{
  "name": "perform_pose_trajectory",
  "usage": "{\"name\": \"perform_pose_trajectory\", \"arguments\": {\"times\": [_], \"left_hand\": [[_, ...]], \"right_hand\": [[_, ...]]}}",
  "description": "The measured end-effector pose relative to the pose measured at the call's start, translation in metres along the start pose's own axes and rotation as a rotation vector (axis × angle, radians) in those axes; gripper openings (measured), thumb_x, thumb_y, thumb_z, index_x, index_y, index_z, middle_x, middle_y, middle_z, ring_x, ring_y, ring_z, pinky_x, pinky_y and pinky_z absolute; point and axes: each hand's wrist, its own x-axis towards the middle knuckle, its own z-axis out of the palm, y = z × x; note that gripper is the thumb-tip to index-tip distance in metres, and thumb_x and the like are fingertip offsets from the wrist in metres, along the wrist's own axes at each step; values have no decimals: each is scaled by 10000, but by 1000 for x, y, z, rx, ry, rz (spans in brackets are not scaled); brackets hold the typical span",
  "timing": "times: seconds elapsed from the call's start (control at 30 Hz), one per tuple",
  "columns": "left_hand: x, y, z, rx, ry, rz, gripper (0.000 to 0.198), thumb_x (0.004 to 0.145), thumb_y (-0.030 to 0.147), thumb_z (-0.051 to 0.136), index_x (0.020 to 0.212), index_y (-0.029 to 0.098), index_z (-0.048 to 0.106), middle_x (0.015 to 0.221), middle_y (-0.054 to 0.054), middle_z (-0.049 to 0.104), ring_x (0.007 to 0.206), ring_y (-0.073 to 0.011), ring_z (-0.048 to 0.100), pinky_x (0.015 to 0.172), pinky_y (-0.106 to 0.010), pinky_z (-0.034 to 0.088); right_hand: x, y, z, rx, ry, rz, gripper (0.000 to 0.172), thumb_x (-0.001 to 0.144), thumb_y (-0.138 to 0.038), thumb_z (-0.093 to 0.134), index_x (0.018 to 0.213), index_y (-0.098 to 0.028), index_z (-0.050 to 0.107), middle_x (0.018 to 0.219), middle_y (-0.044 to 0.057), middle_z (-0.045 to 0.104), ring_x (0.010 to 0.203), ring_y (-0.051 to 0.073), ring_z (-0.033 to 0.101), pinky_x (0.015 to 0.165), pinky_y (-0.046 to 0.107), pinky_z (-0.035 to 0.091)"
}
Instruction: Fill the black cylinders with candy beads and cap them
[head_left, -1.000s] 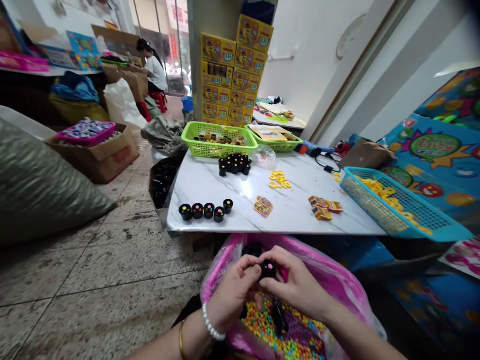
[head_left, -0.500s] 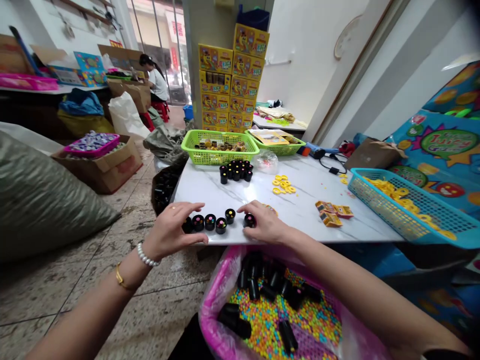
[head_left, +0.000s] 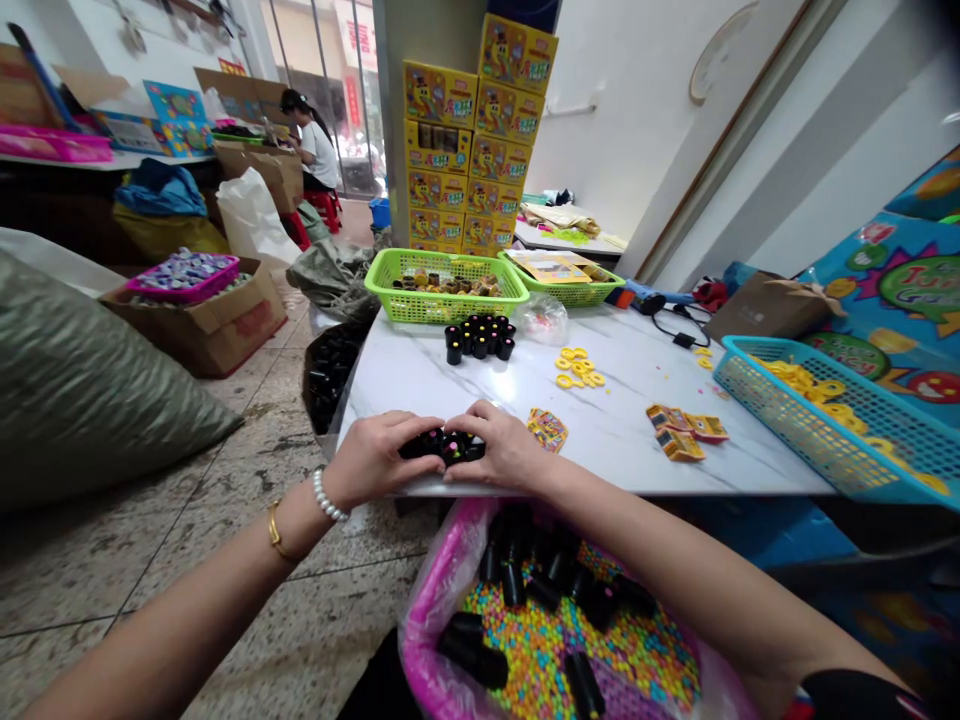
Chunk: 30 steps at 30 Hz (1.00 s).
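At the table's front edge my left hand (head_left: 381, 452) and my right hand (head_left: 504, 446) curve round a tight cluster of small black cups (head_left: 453, 450). Pink and other coloured bits show in the cup tops; fingers hide most of the cups. Thumbs and fingertips of the two hands nearly meet. Right of my right hand lies a stack of printed cards (head_left: 547, 428). Farther back stands a second group of black cups (head_left: 480, 338) with coloured dots on top. Below the edge, a pink plastic-lined basket (head_left: 433, 610) holds black tubes (head_left: 513, 582) among many coloured beads (head_left: 525, 640).
Yellow rings (head_left: 579, 368) and small orange packets (head_left: 684, 432) lie on the white table (head_left: 622, 400). A blue basket (head_left: 780, 425) stands at the right, green baskets (head_left: 450, 305) at the back. Stacked yellow boxes (head_left: 499, 150) rise behind. Another person (head_left: 319, 155) sits far left.
Both hands have come together, my right hand moving left and my left hand right. The black cups that stood in a loose row are now bunched between them.
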Motion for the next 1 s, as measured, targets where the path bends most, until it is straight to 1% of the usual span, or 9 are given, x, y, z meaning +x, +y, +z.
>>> {"name": "perform_pose_trajectory", "arguments": {"times": [0.1, 0.23, 0.4, 0.6, 0.73, 0.8, 0.87, 0.93, 1.0], "left_hand": [[4, 0, 1, -36, -33, -37, 368, 822, 414, 664, 1133, 216, 672, 996, -78, 735, 876, -214, 688, 773, -325, 524], [14, -7, 4, -57, -67, -56, 352, 828, 370, 659, 1136, 202, 657, 1036, -78, 726, 913, -222, 681, 811, -339, 515], [43, -30, 11, -25, -75, -45, 363, 818, 343, 664, 1150, 200, 643, 1082, -79, 714, 961, -226, 671, 865, -341, 495], [89, -61, 25, 71, -34, -30, 357, 818, 329, 640, 1151, 202, 644, 1089, -86, 704, 963, -231, 663, 863, -331, 486], [102, -72, 37, 140, -2, -34, 370, 815, 350, 636, 1157, 208, 640, 1063, -95, 689, 911, -240, 657, 801, -327, 488], [106, -76, 41, 162, 11, -43, 381, 817, 359, 633, 1165, 204, 636, 1059, -101, 675, 897, -244, 649, 791, -331, 484], [111, -77, 41, 168, 24, -59, 399, 817, 356, 628, 1183, 198, 625, 1060, -106, 662, 905, -249, 640, 810, -344, 482], [115, -74, 35, 161, 40, -79, 439, 806, 346, 635, 1209, 176, 607, 1084, -122, 644, 962, -269, 622, 873, -381, 470], [111, -60, 22, 157, 74, -99, 526, 777, 352, 662, 1249, 138, 572, 1177, -159, 596, 1101, -315, 561, 980, -451, 417]], "right_hand": [[2, 2, 2, 30, 21, -36, 454, 771, -462, 733, 1167, -259, 643, 1050, 55, 563, 903, 176, 571, 820, 333, 484], [8, 9, 2, 27, 51, -32, 427, 769, -437, 740, 1146, -250, 666, 1013, 47, 559, 876, 160, 571, 811, 304, 479], [27, 29, 3, -31, 149, 10, 411, 780, -433, 719, 1147, -254, 674, 982, 34, 568, 858, 155, 585, 816, 272, 476], [60, 64, -1, -181, 241, 172, 417, 761, -499, 720, 1109, -270, 700, 950, 32, 582, 843, 159, 594, 807, 266, 469], [70, 76, -2, -234, 298, 259, 419, 769, -517, 698, 1095, -254, 699, 923, 46, 577, 829, 185, 601, 768, 286, 477], [73, 78, -1, -254, 319, 301, 444, 767, -541, 689, 1108, -256, 691, 935, 57, 580, 830, 200, 606, 758, 298, 480], [74, 78, 0, -267, 333, 343, 479, 765, -569, 681, 1129, -258, 682, 961, 72, 585, 841, 216, 612, 759, 313, 482], [75, 78, 1, -274, 338, 385, 506, 771, -589, 667, 1151, -254, 672, 989, 88, 589, 853, 233, 616, 766, 331, 483], [75, 78, 2, -278, 344, 416, 525, 783, -606, 649, 1171, -253, 664, 1008, 97, 592, 871, 247, 619, 779, 346, 482]]}}
